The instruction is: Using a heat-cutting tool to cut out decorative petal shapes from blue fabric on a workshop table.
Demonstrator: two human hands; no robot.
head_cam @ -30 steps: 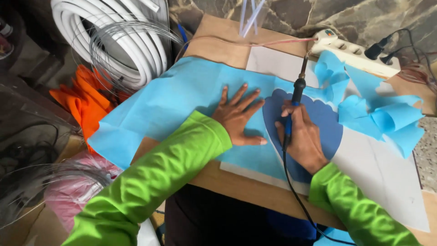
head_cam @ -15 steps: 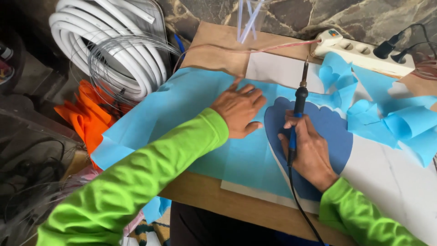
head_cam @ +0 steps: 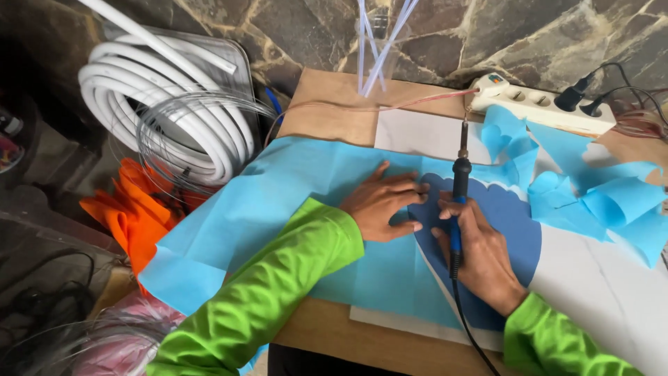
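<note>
Nearest the camera, 2 lime-green sleeves (head_cam: 264, 299) reached over the wooden worktop (head_cam: 334, 104). The right hand (head_cam: 476, 254) was closed around the blue grip of a corded soldering iron (head_cam: 458, 188), held like a pen with its metal tip pointing away from the person. Its black cord (head_cam: 467, 324) ran back under the wrist toward the near edge of the worktop. The iron lay over a dark blue scalloped shape (head_cam: 508, 223), which showed where the light blue sheet (head_cam: 278, 202) had been cut through.

Just left of the iron, the left hand (head_cam: 383, 205) lay flat and open, fingers spread, pressing on the light blue sheet with its fingertips at the edge of the dark shape. Right of the iron, curled light blue offcuts (head_cam: 598, 198) were heaped on a white board (head_cam: 605, 285). Beyond the iron's tip sat a white power strip (head_cam: 539, 104) with 2 black plugs. Far left of the iron, coiled white hose (head_cam: 160, 104) and orange fabric (head_cam: 136, 212) lay off the worktop.
</note>
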